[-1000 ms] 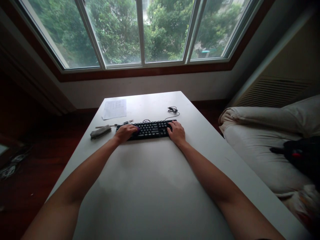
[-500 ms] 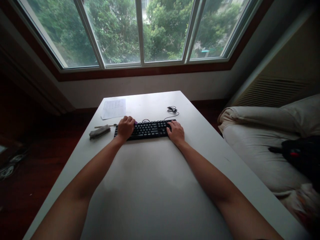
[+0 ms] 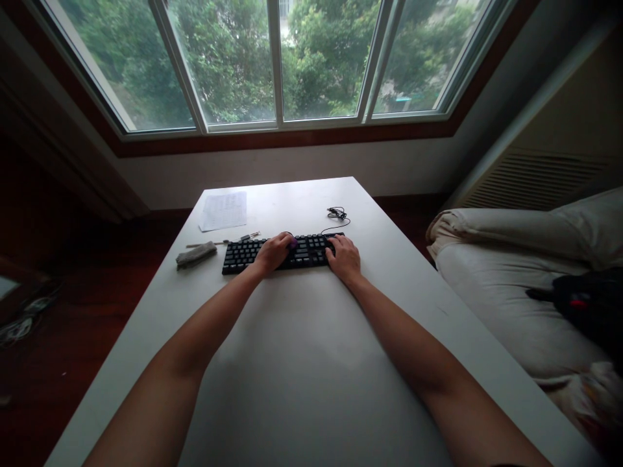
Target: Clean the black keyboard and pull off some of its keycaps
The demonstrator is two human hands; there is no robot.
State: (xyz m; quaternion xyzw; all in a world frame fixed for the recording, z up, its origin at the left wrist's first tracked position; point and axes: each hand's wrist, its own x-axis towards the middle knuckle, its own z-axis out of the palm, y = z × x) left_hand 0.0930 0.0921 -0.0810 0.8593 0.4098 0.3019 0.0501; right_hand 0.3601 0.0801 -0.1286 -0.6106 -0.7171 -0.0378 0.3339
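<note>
Holding a small purple thing [image 3: 293, 242], the left hand [image 3: 273, 254] is above the middle part of a black keyboard [image 3: 239, 257], which lies flat on the white worktop [image 3: 302, 363]. The fingers of this hand are bent and closed around the purple thing, so only a little piece of it is visible beside them. I cannot tell exactly what it is, nor whether it touches the keys.

The right hand [image 3: 344, 257] rests on the right end of the keyboard. Its fingers are spread apart and slightly bent, with the thumb pointing inward, and they have hold of nothing that I can see, except that they touch the keyboard.

Behind the right end, a thin black cable [image 3: 337, 214] runs from the keyboard and lies in a loose bundle. Near the left end there is a grey cloth [image 3: 196, 255], folded into a long shape, and just behind it a thin stick [image 3: 207, 244]. Some small items [image 3: 250, 236] lie close behind the keyboard, too small to recognise. Farther back, near the left corner, lies a sheet of paper [image 3: 224, 211]; its print is not readable.

Beyond the worktop is a wide window [image 3: 324, 58] with green trees outside. At right stands a pale sofa [image 3: 487, 292], with a dark object [image 3: 596, 311] on it.
</note>
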